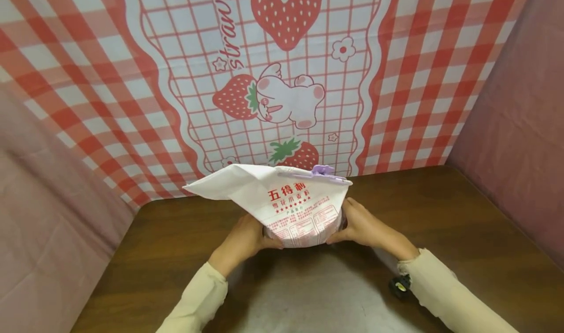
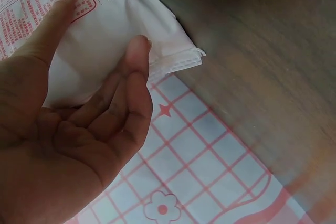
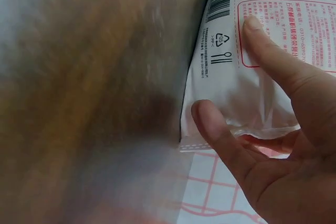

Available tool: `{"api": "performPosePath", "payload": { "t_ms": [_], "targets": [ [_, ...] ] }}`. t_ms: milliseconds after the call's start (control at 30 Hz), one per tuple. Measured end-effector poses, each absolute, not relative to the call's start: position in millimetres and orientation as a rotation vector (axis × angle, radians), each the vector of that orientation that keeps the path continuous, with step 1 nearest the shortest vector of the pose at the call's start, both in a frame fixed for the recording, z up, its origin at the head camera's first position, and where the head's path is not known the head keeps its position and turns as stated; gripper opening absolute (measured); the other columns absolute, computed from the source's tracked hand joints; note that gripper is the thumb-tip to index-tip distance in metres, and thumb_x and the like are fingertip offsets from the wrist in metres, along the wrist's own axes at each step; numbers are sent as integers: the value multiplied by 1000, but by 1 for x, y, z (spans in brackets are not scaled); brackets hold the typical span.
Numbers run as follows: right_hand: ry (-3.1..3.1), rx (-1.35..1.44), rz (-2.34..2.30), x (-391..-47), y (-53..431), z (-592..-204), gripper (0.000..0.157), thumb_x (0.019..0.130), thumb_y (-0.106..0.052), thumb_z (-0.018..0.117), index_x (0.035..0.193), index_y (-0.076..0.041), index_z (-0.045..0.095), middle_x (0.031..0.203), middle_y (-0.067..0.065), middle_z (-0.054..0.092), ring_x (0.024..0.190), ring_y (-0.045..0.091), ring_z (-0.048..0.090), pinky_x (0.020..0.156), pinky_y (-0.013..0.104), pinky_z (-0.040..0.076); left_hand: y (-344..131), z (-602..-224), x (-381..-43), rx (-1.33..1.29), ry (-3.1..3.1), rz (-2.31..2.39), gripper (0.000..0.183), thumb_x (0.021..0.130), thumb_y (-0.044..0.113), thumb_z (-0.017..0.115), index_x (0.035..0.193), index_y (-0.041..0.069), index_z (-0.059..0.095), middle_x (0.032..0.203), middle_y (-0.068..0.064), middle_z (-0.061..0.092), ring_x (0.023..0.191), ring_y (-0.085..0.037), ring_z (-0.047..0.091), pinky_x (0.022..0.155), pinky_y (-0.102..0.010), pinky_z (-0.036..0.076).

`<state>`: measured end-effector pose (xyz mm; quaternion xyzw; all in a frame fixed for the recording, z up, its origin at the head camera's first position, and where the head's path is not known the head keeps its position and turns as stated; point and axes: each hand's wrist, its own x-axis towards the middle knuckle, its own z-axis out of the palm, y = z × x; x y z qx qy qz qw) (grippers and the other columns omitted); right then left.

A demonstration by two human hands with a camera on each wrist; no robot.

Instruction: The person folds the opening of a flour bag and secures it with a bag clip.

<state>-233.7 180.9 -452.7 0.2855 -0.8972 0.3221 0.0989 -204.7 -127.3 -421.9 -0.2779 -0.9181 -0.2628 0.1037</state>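
Note:
A white flour bag (image 1: 295, 210) with red print stands on the table in the head view, its upper left corner jutting out to the left. Across the bag's top edge at the right sits a purple clip (image 1: 323, 171). My left hand (image 1: 246, 237) grips the bag's lower left side, thumb on the printed front. On the opposite side my right hand (image 1: 363, 225) holds it the same way. In the left wrist view, the left fingers curl under the bag (image 2: 94, 51) near its stitched bottom edge. The right wrist view shows the right thumb and fingers around the lower corner, beside a barcode.
The brown wooden table (image 1: 176, 259) runs beneath both forearms. Behind it hangs a red-and-white checked cloth (image 1: 414, 78) with strawberries and a rabbit. Pinkish curtains (image 1: 520, 127) close off both sides. A small black device (image 1: 400, 286) is at the right wrist.

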Motion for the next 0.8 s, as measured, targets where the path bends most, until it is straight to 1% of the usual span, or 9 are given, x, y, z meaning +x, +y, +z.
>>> {"api": "performPosePath", "payload": {
  "t_ms": [133,267,467,500,567,633,700,767,800],
  "targets": [
    [-2681,840,975,-243,181,-455,102,57,-38,97,135,1,46,117,19,62,108,34,57,93,53,49,-129,-426,-215,-814,-2718,-779,72,63,31,95,122,13,59,115,-3,66,103,-21,64,89,-41,53],
    [-2692,826,973,-254,179,-455,103,58,-40,97,137,2,45,117,20,62,108,35,58,93,52,49,-130,-426,-230,-815,-2740,-784,73,64,31,94,124,13,59,116,-4,65,103,-20,63,91,-40,53],
    [-2723,777,991,-273,178,-455,99,59,-41,96,134,3,48,113,18,63,106,33,57,92,51,48,-130,-424,-251,-778,-2783,-749,73,65,32,93,125,12,58,115,-5,66,95,-18,62,87,-41,53],
    [-2729,766,992,-274,180,-455,98,59,-42,95,133,3,49,113,18,63,106,33,56,92,51,48,-129,-425,-253,-764,-2793,-729,70,65,34,93,123,13,60,111,-5,67,93,-18,63,85,-42,54],
    [-2733,761,994,-276,183,-457,98,62,-42,94,135,3,47,117,19,62,111,36,55,95,53,47,-126,-429,-254,-701,-2826,-673,71,67,41,90,126,14,60,106,-5,70,92,-22,65,81,-45,55],
    [-2712,786,1009,-275,186,-461,100,66,-41,92,141,3,41,122,21,60,116,37,54,98,54,45,-125,-436,-252,-635,-2823,-569,71,71,50,85,126,13,60,88,-6,70,80,-25,67,71,-46,56],
    [-2697,800,993,-268,189,-466,102,74,-38,88,148,3,31,127,25,57,120,39,53,100,55,44,-124,-446,-244,-584,-2793,-448,77,74,58,78,129,9,57,77,-7,67,71,-27,67,61,-46,55],
    [-2693,816,957,-254,192,-469,102,82,-34,83,154,1,20,134,28,52,123,40,52,100,56,44,-127,-454,-229,-555,-2739,-322,84,79,61,73,135,3,52,80,-11,68,72,-30,67,62,-46,54],
    [-2696,820,933,-246,193,-469,101,85,-34,80,157,-1,16,136,28,50,124,39,52,99,56,45,-129,-456,-219,-554,-2712,-255,86,80,62,71,137,1,50,85,-13,69,75,-31,68,64,-47,54]
  ]
}}
